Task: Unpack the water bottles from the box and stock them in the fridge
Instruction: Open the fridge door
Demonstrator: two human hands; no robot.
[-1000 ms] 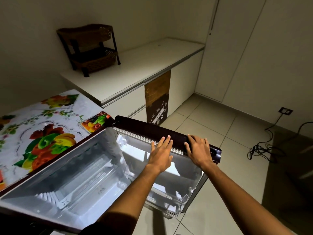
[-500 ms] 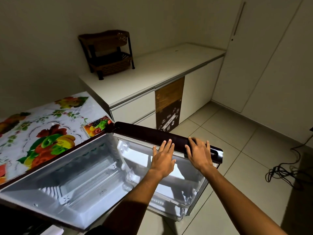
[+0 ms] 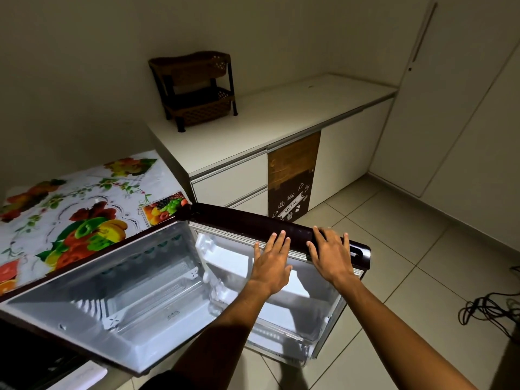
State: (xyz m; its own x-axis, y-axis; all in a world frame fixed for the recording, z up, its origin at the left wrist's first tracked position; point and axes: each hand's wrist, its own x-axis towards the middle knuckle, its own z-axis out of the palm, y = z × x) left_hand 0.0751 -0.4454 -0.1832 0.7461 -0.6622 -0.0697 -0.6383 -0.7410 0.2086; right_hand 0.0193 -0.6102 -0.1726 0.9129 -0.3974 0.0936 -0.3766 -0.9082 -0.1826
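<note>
Here the left hand (image 3: 271,266) lies flat, fingers straight and slightly spread, fingertips touching the top edge of the open fridge door (image 3: 253,225). The right hand (image 3: 332,256) rests just beside it, fingers splayed over the same dark edge near the handle recess. Inside, the lit fridge (image 3: 121,294) compartment and the door shelves (image 3: 292,313) show no bottles. A fruit-print cover (image 3: 70,209) lies on the fridge top.

Left hand (image 3: 271,263) and right hand (image 3: 332,253) flat on open fridge door (image 3: 253,222), lit interior
</note>
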